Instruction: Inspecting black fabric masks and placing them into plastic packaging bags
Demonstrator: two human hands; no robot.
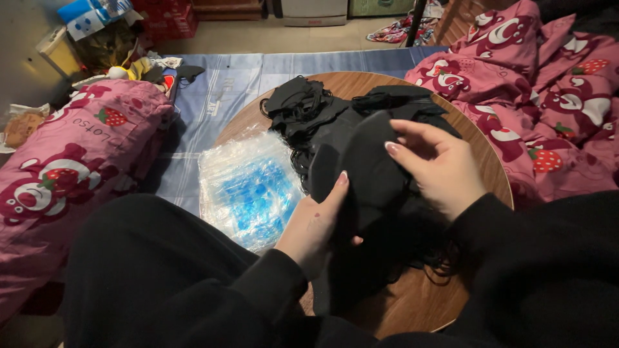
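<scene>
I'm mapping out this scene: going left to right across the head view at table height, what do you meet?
Pink strawberry-print pillow → stack of clear plastic bags → left hand → black face mask → right hand → pink strawberry-print blanket.

There's a stack of clear, flat plastic bags with blue printing (pixel 248 187) lying on the left side of the round wooden table (pixel 480 164), right next to the pile of black stuff. Way back in the top-left corner, a blue and white printed package (pixel 90 14) sits on the clutter, tilted.
</scene>
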